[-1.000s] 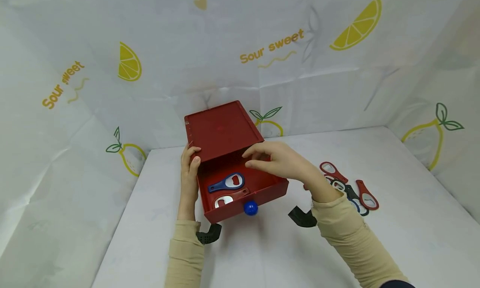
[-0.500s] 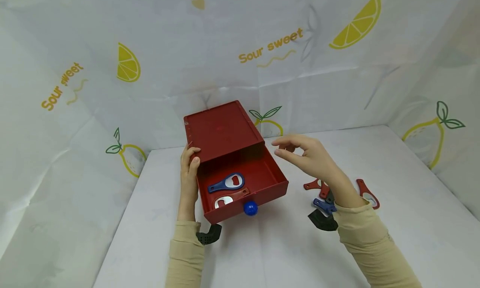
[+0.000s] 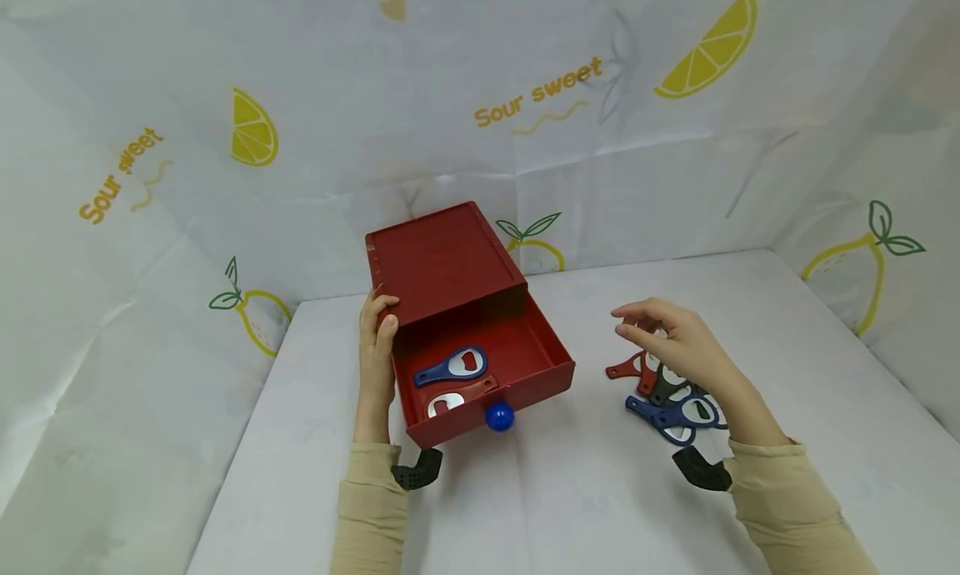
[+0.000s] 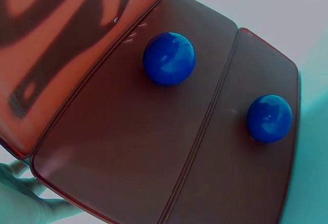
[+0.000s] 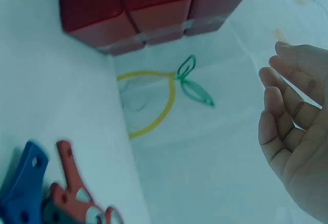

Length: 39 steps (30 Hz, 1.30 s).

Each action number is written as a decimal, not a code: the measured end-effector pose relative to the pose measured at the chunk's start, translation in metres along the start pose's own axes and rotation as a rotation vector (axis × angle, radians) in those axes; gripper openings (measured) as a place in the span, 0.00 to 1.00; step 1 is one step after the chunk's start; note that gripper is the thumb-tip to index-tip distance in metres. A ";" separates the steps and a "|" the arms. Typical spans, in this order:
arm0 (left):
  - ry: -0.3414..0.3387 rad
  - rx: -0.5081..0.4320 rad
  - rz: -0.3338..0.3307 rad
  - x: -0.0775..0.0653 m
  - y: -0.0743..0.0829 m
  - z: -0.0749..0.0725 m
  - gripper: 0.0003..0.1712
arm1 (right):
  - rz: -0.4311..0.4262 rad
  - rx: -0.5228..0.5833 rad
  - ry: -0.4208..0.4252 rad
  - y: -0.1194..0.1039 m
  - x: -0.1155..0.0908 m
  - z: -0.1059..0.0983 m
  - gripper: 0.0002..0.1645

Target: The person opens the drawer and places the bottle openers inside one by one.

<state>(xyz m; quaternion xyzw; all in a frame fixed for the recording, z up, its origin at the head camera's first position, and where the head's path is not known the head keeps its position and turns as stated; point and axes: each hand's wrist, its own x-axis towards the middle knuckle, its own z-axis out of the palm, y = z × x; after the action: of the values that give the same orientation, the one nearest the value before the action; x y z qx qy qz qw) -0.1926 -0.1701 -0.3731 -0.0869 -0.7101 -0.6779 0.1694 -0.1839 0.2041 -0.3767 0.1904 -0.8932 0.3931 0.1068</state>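
A red drawer box [image 3: 446,258] stands at the table's middle, its top drawer [image 3: 517,337] pulled out. My left hand [image 3: 373,367] grips the box's left edge, fingertips over the top and thumb at the front. Inside the drawer lie a blue bottle opener [image 3: 450,367] and a red bottle opener [image 3: 472,390]. My right hand [image 3: 678,346] hangs loosely bent and holds nothing, above a pile of bottle openers [image 3: 663,390] in red, blue and dark colours. My right forearm hides part of that pile.
A blue knob [image 3: 500,417] sits on the drawer's front. Lower drawer fronts with blue knobs [image 4: 269,118] appear in the left wrist view. Behind the white table [image 3: 585,492] hangs a white cloth [image 3: 375,83] printed with lemons.
My right hand has left the drawer and moved right to the pile of openers. My left hand and the drawer box stay in place, and both openers still lie in the drawer.
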 end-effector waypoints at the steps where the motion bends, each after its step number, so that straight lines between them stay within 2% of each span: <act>1: 0.002 0.001 0.001 0.000 0.000 0.000 0.22 | 0.014 -0.008 -0.008 0.005 -0.003 0.000 0.14; 11: 0.007 0.003 0.000 -0.001 -0.001 0.000 0.22 | 0.120 -0.056 -0.113 0.039 -0.034 0.004 0.12; 23: -0.001 0.011 0.015 0.001 0.002 0.000 0.22 | 0.218 -0.091 -0.252 0.060 -0.056 0.000 0.18; 39: 0.005 0.015 0.009 -0.001 0.001 0.001 0.22 | 0.153 -0.116 -0.384 0.076 -0.073 0.014 0.22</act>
<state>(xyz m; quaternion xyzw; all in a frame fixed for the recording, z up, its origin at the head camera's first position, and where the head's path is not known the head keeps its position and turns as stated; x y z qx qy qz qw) -0.1918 -0.1691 -0.3721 -0.0874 -0.7144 -0.6718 0.1749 -0.1510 0.2596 -0.4609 0.1868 -0.9301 0.3046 -0.0848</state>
